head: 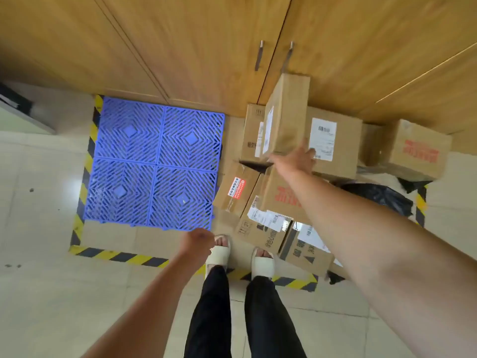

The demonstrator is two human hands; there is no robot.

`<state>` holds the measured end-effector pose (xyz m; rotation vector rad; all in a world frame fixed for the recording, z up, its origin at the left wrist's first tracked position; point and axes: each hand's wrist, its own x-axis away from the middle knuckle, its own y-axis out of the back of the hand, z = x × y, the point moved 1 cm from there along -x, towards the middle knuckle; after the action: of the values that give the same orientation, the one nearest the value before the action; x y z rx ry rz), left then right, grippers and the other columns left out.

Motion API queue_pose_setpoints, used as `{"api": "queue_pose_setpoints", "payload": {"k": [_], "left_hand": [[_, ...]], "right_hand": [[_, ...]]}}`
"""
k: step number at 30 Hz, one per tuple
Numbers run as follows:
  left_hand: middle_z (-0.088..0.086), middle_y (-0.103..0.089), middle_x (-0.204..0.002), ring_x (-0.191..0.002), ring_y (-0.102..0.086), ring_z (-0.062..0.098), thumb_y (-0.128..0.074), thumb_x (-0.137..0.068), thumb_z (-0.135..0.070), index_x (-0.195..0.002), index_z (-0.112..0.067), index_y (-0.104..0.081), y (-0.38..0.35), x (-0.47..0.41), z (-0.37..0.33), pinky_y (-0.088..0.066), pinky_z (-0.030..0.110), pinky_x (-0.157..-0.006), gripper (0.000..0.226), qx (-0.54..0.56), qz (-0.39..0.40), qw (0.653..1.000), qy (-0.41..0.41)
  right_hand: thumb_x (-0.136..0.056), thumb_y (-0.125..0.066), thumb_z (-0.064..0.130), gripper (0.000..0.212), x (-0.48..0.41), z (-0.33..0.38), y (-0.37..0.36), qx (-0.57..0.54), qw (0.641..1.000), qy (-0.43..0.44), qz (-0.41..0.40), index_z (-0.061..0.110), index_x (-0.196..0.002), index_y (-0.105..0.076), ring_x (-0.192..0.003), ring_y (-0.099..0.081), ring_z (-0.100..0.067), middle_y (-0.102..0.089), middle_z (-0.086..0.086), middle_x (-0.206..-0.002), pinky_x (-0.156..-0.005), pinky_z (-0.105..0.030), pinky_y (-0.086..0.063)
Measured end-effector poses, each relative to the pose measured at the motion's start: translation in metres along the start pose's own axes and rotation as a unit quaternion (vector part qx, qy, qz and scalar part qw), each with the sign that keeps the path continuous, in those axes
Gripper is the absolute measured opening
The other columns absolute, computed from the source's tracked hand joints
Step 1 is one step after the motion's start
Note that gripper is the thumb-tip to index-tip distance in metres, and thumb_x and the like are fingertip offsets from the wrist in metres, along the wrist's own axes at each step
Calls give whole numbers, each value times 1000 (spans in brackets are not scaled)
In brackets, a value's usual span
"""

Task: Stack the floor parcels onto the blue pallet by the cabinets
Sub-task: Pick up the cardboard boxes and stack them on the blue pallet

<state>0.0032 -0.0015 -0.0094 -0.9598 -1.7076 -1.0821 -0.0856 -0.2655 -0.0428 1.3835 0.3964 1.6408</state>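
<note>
**A:** ok so where's the pallet (154,164) and where's the stuff?

**B:** Pallet's flat on the floor, back edge right up against the cabinets (180,47), inside a box of yellow-black tape (116,255). The parcels (276,197) are all piled on the floor just to its right, a jumble of brown cartons with labels facing every which way. One carton's corner sits close to the pallet's right edge. There's a black bag (379,195) at the far right side of the heap.

**A:** and the hands?

**B:** The right hand (296,157) is stretched out over the pile, up against the near end of a tall box (286,117) that sits tilted on top of the others, leaning toward the cabinet doors. The fingers look kinda spread, but it's blurry. Honestly can't tell if they've got a grip on it or are just touching.

**A:** left one?

**B:** The left hand (197,241) hangs low near the pallet's near right corner, fingers loosely curled, holding nothing. The person's standing in pale slippers (219,251), right by the front strip of tape.
</note>
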Motion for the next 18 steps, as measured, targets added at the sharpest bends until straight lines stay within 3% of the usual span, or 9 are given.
{"api": "queue_pose_setpoints", "payload": {"k": [2,5,9,14,16,18], "left_hand": [[-1,-59,-74,-72,-59,20,-49,-97,-5,-76,-17,-56,0,-15,10,-52,34,-75,25,-1,0,1000,7],[7,-63,-74,-65,-57,21,-53,-92,0,-80,-12,-65,-2,-36,29,-46,31,-64,21,73,-3,997,40],[9,-63,-75,-64,-54,22,-54,-90,-1,-81,-13,-67,-1,-49,40,-42,33,-69,20,137,-11,989,49],[7,-66,-79,-69,-58,22,-57,-90,-12,-87,-15,-68,8,-27,39,-42,31,-64,12,139,-11,990,21],[10,-66,-79,-68,-56,25,-61,-77,-16,-89,-14,-69,16,-7,33,-39,31,-62,14,133,-14,991,13],[9,-67,-76,-71,-55,24,-60,-81,-16,-92,-14,-69,28,16,26,-40,33,-65,14,128,-13,992,7]], "right_hand": [[-77,-78,48,112,-14,9,-13,13,1000,4,-6,27,-158,-4,-142,-30,-36,-22,-12,-159,-105,-50,-40],[-78,-78,48,110,-39,18,-30,6,1000,-15,-20,23,-157,-5,-135,-37,-35,-31,-13,-152,-100,-50,-43],[-75,-80,36,109,-54,15,-36,-12,998,-19,-54,22,-157,-9,-130,-43,-36,-39,-15,-145,-99,-51,-45],[-75,-77,37,96,-23,-5,-7,-64,996,-30,-47,20,-152,-22,-124,-52,-38,-44,-13,-144,-94,-43,-48],[-69,-76,39,91,2,-13,18,-118,991,-37,-47,21,-147,-32,-120,-57,-36,-51,-10,-139,-93,-39,-48],[-68,-78,36,82,33,-21,47,-189,981,-31,-31,19,-139,-41,-113,-61,-31,-60,-5,-132,-93,-36,-49]]}}
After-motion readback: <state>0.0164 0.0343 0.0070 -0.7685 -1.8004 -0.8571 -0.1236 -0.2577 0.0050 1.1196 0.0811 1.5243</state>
